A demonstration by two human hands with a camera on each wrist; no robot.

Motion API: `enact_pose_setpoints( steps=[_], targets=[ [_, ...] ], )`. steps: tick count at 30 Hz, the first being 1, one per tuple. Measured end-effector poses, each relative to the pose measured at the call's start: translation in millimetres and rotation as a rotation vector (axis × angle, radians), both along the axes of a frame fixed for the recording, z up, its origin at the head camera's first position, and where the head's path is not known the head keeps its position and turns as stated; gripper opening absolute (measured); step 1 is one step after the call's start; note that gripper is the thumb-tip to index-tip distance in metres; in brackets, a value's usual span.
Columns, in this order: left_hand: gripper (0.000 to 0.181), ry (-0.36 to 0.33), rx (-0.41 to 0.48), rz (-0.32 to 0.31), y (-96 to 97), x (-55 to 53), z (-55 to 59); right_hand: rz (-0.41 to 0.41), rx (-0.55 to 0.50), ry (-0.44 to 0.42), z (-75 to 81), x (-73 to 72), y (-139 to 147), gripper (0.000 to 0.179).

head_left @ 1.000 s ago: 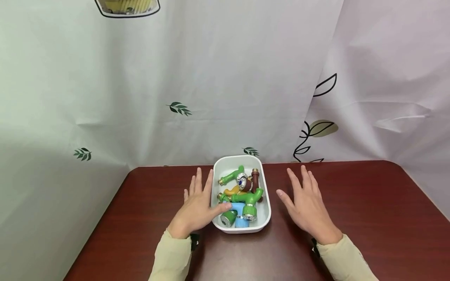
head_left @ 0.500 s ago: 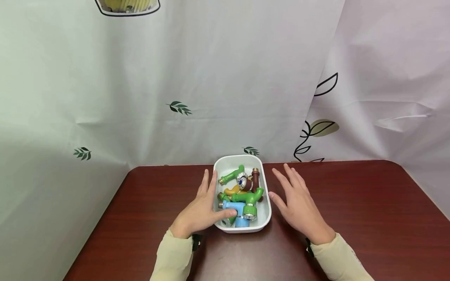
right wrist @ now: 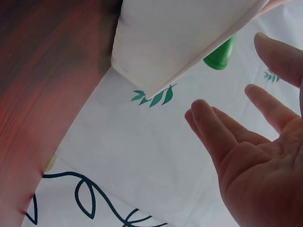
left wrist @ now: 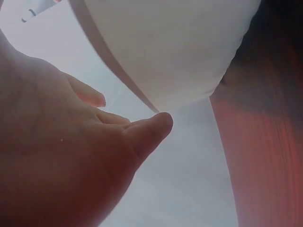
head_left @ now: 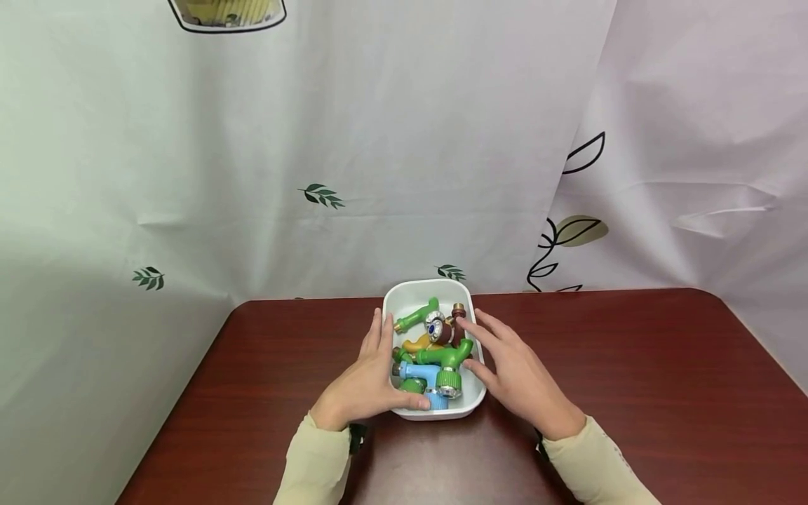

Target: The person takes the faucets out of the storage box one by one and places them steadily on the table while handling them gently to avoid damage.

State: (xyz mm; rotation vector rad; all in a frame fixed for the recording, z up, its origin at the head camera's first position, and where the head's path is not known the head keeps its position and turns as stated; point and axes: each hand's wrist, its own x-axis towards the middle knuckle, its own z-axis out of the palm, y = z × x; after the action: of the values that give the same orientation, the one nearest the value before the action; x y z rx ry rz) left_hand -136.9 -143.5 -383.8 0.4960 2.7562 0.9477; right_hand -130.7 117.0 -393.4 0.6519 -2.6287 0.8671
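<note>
Flanking white tray [head_left: 437, 415] of multicolored taps [head_left: 447, 358]: 2 hands [head_left: 360, 387] [head_left: 525, 380].

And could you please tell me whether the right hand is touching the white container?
Apart: the right wrist view shows the right hand clear of the white container, with the pale backdrop visible between them.

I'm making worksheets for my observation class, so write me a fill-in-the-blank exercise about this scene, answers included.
1. The container on the table is coloured ____.
2. In the head view, the blue tap lies nearer the person's ____ hand.
3. The tap lying partly over the blue one is ____.

Missing words: white; left; green.
</note>
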Motion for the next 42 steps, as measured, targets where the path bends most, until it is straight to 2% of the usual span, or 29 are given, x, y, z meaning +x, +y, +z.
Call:
enact_pose_setpoints(
  steps=[7,15,20,26,33,42],
  targets=[
    [0.147,-0.008,0.003,-0.031,1.3,1.6,-0.2,0.03,0.027,0.007,0.1,1.0,-6.9,0.066],
    [0.155,0.002,-0.003,-0.042,2.8,0.3,-1.6,0.074,0.069,0.05,0.3,1.1,-13.7,0.057],
    [0.152,0.014,-0.012,-0.046,4.4,-0.2,-3.0,0.134,0.127,0.081,-1.6,0.6,-16.2,0.05],
    [0.152,-0.005,-0.004,-0.039,5.0,-0.7,-3.9,0.186,0.149,0.068,-3.4,0.2,-17.8,0.054],
    [0.152,-0.027,-0.012,-0.03,5.6,-0.1,-4.1,0.2,0.15,0.071,-5.5,-1.5,-16.0,0.048],
    [0.152,-0.049,0.004,-0.032,5.1,-1.1,-5.0,0.171,0.183,0.09,-8.3,-4.9,-17.0,0.042]
  ],
)
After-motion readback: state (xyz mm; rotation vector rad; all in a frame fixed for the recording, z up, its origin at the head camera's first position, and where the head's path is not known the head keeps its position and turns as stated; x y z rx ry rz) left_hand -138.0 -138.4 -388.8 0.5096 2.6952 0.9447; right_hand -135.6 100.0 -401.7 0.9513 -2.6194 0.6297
